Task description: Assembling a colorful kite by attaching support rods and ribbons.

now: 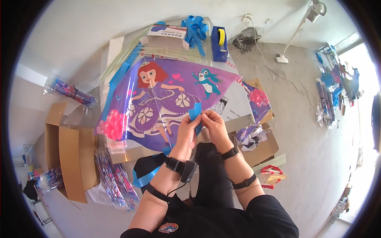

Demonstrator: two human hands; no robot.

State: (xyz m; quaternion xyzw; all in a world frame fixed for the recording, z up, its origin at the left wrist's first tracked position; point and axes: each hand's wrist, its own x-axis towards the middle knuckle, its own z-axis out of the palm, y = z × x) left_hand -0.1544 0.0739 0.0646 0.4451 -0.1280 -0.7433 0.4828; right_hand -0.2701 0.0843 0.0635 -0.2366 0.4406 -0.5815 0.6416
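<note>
My left hand [187, 130] and my right hand [214, 122] are close together at the near edge of the table, both closed, pinching a strip of blue ribbon [195, 111]. One ribbon end stands up above my fingers, and part of it hangs below between the hands. Just beyond them a purple kite sheet [115, 104] lies spread out, printed with a red-haired cartoon figure in a gown and a blue rabbit. A thin crease or rod runs down its middle; I cannot tell which.
At the far side are a blue tape dispenser [219, 44], bunched blue ribbon [195, 29], a white box [166, 37] and pale thin rods [119, 65]. Cardboard boxes stand left [77, 154] and right [266, 143]. Bagged kites [115, 178] lean near the left box. A white lamp [299, 33] stands behind.
</note>
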